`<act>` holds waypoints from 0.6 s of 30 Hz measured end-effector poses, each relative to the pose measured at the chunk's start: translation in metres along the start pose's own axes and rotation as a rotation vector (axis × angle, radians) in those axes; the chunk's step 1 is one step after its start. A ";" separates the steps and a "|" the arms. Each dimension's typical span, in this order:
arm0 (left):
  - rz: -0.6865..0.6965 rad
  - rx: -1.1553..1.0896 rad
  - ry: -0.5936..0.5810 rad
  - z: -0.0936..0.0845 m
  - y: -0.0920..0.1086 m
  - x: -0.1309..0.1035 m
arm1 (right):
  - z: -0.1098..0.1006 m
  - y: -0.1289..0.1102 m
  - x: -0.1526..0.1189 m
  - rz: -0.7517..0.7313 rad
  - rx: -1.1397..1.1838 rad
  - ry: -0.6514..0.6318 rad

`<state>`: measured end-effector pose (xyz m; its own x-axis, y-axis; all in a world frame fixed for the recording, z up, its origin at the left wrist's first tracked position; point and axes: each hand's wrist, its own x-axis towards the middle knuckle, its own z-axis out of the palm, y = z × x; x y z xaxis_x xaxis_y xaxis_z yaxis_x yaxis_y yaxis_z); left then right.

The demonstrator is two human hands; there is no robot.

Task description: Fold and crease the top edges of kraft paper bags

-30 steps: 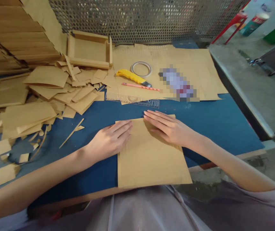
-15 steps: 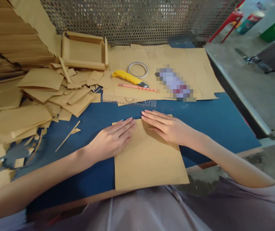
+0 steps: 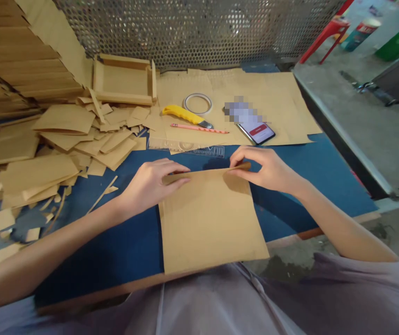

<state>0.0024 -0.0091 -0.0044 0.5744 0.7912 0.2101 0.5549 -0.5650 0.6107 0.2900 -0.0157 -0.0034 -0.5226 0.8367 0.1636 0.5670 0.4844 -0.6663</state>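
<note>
A sheet of brown kraft cardboard (image 3: 209,223) lies in front of me, its near edge reaching the table's front edge. At its far left corner, my left hand (image 3: 152,184) has the edge between thumb and fingers. My right hand (image 3: 264,167) pinches the far right corner, which is bent slightly up. Just beyond the sheet lies a clear plastic ruler (image 3: 189,146). Behind that are a pink pencil (image 3: 199,128), a yellow utility knife (image 3: 185,115) with a dark tip, and a roll of tape (image 3: 198,103).
A phone (image 3: 255,130) rests on flat brown sheets (image 3: 272,93) at the back. Cardboard scraps (image 3: 42,172) are heaped on the left, beside an open cardboard tray (image 3: 124,79) and tall cardboard stacks (image 3: 21,46). A perforated metal panel (image 3: 202,32) borders the blue table (image 3: 311,186).
Both hands, flat on the sheet before, have moved to its far corners and curled round the edge. The right corner has come up a little, and the sheet has shifted slightly left.
</note>
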 end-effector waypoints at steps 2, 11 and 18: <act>-0.114 -0.078 -0.022 -0.006 0.001 0.002 | 0.001 -0.002 0.004 0.016 0.010 0.086; -0.314 -0.310 0.483 -0.037 -0.014 0.003 | 0.008 -0.025 0.017 0.030 -0.127 0.610; -0.459 -0.676 0.356 -0.024 -0.014 -0.003 | 0.016 -0.037 0.035 -0.025 -0.074 0.495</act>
<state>-0.0216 0.0023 0.0051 0.0996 0.9950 -0.0100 0.1455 -0.0046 0.9893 0.2406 -0.0087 0.0150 -0.1815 0.8369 0.5164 0.6114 0.5073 -0.6073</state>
